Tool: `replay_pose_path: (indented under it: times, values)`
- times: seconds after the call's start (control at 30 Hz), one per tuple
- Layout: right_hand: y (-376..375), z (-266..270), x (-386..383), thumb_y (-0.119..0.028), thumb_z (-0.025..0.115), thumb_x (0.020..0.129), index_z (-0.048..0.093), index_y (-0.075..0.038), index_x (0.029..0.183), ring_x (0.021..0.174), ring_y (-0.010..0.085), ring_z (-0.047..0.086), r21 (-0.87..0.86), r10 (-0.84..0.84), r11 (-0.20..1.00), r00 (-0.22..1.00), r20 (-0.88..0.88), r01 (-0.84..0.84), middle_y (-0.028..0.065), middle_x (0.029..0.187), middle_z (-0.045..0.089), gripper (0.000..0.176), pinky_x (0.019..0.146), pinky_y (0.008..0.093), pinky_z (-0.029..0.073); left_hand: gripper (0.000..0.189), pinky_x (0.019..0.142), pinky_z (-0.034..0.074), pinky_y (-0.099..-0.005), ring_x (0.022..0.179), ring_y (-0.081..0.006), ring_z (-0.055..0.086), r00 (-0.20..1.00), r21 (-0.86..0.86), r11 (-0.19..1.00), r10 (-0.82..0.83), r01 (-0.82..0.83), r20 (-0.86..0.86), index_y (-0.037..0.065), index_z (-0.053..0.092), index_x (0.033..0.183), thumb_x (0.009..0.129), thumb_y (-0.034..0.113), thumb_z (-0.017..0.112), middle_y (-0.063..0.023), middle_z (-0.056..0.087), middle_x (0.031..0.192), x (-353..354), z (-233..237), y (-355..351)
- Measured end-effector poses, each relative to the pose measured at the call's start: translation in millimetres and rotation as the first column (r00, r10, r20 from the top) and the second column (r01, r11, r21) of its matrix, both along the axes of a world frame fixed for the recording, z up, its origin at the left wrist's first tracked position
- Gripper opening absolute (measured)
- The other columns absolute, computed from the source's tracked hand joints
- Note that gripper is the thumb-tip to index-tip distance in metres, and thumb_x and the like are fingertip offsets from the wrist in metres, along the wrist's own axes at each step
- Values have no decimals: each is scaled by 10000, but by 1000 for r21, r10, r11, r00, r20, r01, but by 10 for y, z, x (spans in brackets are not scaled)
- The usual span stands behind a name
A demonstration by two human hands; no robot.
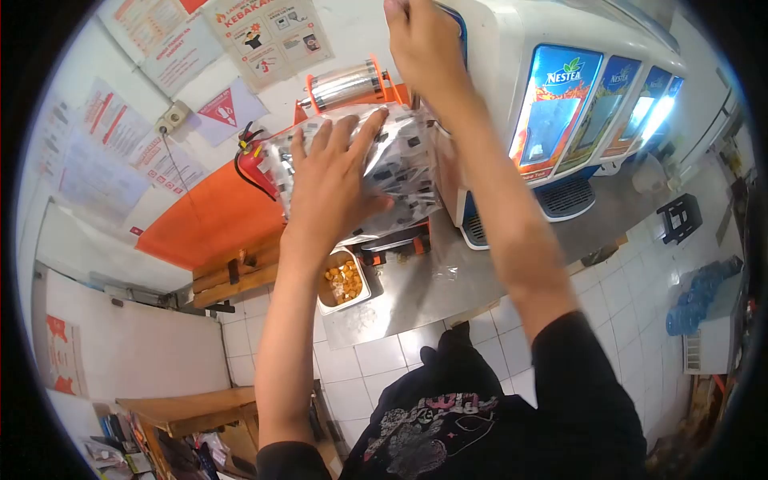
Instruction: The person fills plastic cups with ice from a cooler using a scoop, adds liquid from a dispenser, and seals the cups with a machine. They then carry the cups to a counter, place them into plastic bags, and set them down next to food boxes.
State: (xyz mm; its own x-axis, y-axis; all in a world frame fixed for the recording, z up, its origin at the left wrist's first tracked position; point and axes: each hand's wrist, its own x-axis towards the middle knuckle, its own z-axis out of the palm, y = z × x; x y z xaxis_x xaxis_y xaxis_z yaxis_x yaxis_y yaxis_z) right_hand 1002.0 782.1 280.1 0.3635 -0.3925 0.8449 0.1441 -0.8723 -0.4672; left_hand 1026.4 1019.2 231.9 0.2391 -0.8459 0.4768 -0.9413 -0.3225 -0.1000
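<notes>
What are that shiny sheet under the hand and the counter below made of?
The sheet under the left hand looks like thin printed plastic film: glossy, crinkled, partly see-through. The counter seems bare metal, likely stainless steel: grey, dull reflections.

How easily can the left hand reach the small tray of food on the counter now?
Probably easily. The tray lies uncovered on the steel counter below the left hand, with nothing between. But that hand lies flat on the printed plastic film and would have to leave it first.
</notes>
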Motion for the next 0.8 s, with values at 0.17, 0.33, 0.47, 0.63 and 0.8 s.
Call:
replay_pose_path:
  times: [0.17,0.33,0.47,0.63,0.8]
  values:
    - [269,52,122,-207,559,1057,553,105,1430,1258,496,593,-495,-550,761,822,-150,419,390,1448,513,486,1115,509,484,1215,1268,228,-663,1554,-387,366,984,-159,977,-157,142,-83,228,375,1643,609,334,1005,-129,472,1610,29,45,161]
    - [605,172,-338,-409,610,1066,699,25,1231,1158,414,668,-646,-434,718,893,-123,259,234,1313,668,473,994,476,522,523,1067,482,-519,1153,-372,675,909,-574,768,-406,283,-96,61,675,1236,787,170,918,-168,703,1222,-483,-807,947]
    - [680,216,-112,-585,808,845,489,27,1541,1444,412,502,-85,171,830,397,-902,-552,274,1582,483,980,1210,416,405,260,885,567,-337,985,-190,701,111,-294,830,-275,-474,-955,-2,650,1207,1002,137,729,-113,723,1124,-700,-3460,885]
    - [765,-9,99,-486,998,617,324,26,1635,1495,396,456,-25,175,821,293,-940,-570,287,1621,443,1324,1240,391,377,570,988,557,-366,1109,-205,686,-328,-150,750,-447,-644,-832,-16,450,1536,1039,168,659,-114,677,1297,-262,-4442,523]
    - [1484,-666,-415,-180,836,820,344,-199,1671,1457,520,431,-532,-198,825,784,-589,-192,270,1582,458,983,1192,672,310,657,1130,496,-422,1312,-264,618,-536,-112,662,-684,-741,-495,-53,337,1598,988,6,573,-150,612,1449,-55,-4065,284]
